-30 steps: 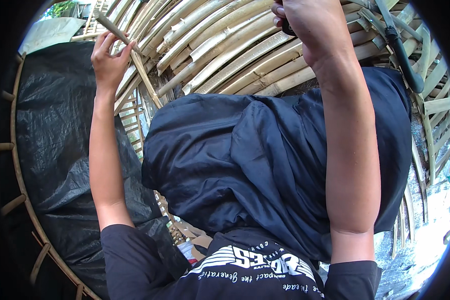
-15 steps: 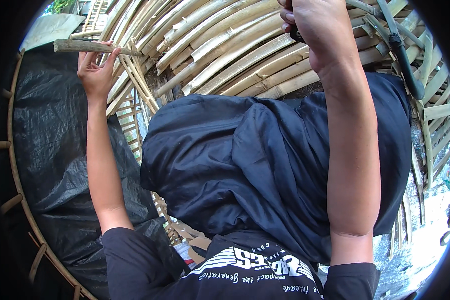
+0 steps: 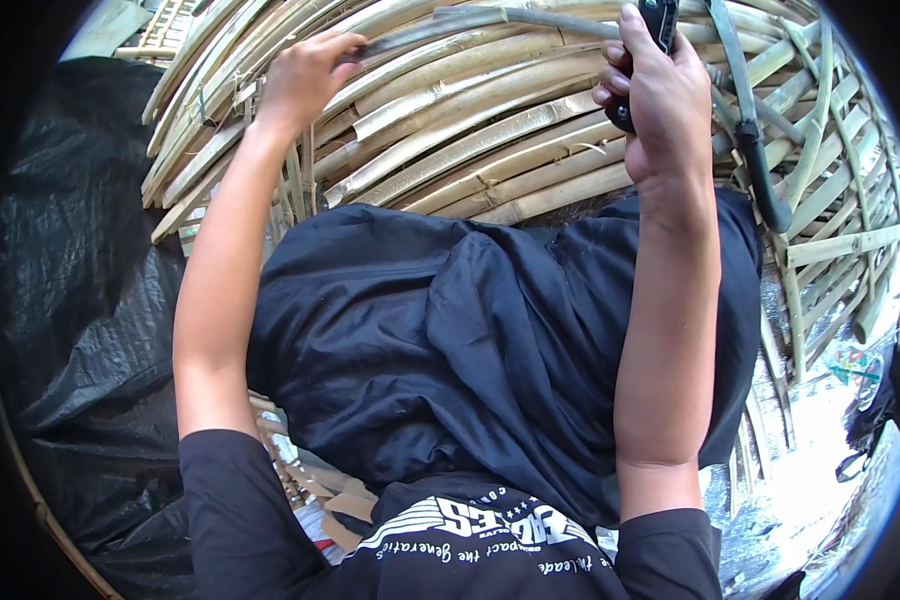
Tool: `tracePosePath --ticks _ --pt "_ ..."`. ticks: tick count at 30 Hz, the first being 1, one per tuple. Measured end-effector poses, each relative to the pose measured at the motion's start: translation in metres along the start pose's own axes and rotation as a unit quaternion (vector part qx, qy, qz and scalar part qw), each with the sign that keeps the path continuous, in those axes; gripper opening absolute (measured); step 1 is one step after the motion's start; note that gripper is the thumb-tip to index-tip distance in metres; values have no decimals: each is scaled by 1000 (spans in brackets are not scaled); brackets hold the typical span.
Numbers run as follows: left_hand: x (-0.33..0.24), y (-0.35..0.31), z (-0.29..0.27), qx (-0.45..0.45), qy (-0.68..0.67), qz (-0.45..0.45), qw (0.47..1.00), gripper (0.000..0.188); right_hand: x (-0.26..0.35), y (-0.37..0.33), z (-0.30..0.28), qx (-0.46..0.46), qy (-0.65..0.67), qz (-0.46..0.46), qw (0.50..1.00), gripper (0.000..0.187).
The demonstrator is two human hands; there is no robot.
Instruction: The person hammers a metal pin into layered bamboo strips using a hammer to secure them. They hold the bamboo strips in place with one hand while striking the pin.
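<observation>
Over at nine o'clock I see a black plastic sheet (image 3: 90, 260) hanging in creases. Near eleven, the left hand (image 3: 315, 80) pinches the near end of a thin greyish bamboo strip (image 3: 560, 22), which arches across twelve toward one, above rows of pale split bamboo (image 3: 480, 150). Dark cloth (image 3: 370, 310) covers the lap at the dial's centre. Between one and two, the right hand (image 3: 665, 110) is curled firmly round a black handle (image 3: 620, 112); I can't tell whether the strip's far end touches its thumb. Just past two lies a black-gripped tool (image 3: 765, 190), beside an open bamboo lattice (image 3: 850, 245); toward four, a silvery sheet (image 3: 800, 510) shines.
</observation>
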State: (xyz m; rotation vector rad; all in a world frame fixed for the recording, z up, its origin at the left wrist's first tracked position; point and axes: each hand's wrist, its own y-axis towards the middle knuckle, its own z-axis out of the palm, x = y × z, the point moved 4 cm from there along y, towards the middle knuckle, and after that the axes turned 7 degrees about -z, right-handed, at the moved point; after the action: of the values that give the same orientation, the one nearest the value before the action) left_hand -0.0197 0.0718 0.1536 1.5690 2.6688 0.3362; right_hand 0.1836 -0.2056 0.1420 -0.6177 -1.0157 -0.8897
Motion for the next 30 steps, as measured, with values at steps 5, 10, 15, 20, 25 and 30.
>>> tracePosePath --ticks 5,10,15,20,25,30 --pt "-16 15 43 3 7 28 1000 30 -8 7 -1 27 25 2 999 17" --pt "-28 28 65 -10 -57 29 998 37 -5 5 9 31 10 3 999 19" --pt "-22 30 68 -1 -94 -31 995 42 -11 4 13 34 3 19 999 18" --pt "-21 19 61 -56 -118 -6 991 42 -17 1 18 38 -25 34 998 19" --pt "-20 -24 30 -165 -134 32 977 42 -26 -3 17 49 -53 39 997 19" --pt "-4 -109 18 -163 -167 -147 961 33 -39 -6 19 51 -84 46 994 19"
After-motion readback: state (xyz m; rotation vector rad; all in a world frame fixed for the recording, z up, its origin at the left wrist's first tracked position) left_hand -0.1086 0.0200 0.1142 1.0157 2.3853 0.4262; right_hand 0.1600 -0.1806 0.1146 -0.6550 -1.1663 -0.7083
